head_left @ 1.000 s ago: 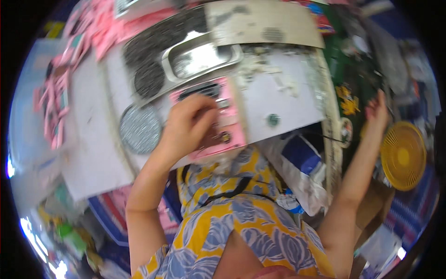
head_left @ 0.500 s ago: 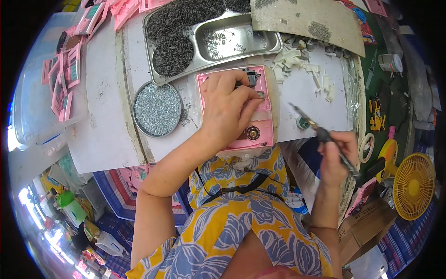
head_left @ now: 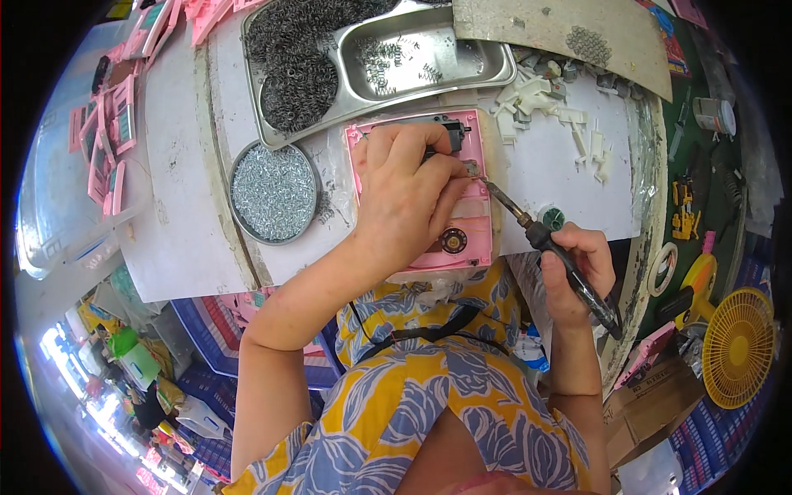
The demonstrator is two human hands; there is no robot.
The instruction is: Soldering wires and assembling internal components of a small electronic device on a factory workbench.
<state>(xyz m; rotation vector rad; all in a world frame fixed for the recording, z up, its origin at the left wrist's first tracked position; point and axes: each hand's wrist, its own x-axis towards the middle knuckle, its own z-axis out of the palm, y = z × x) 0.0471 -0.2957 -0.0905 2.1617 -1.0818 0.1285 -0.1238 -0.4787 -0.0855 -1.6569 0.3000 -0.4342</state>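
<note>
Pink casing [head_left: 470, 239] under left hand [head_left: 404, 198]; right hand [head_left: 577, 272] grips soldering iron [head_left: 553, 247].

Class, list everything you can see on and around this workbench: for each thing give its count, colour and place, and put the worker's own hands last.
Pink plastic housing: one, pink, bench centre, under the left hand.
Soldering iron: one, dark handle, metal tip at the housing's right edge.
Round tin of screws: one, silver, left of the housing.
Metal tray: one, steel, behind the housing, holding dark springs.
White plastic pieces: several, white, behind and right of the housing.
Pink parts: many, pink, far left.
Small fan: one, yellow, lower right.
Tape roll: one, pale, right edge of the bench.
Left hand: pressing on the housing.
Right hand: gripping the soldering iron.
</note>
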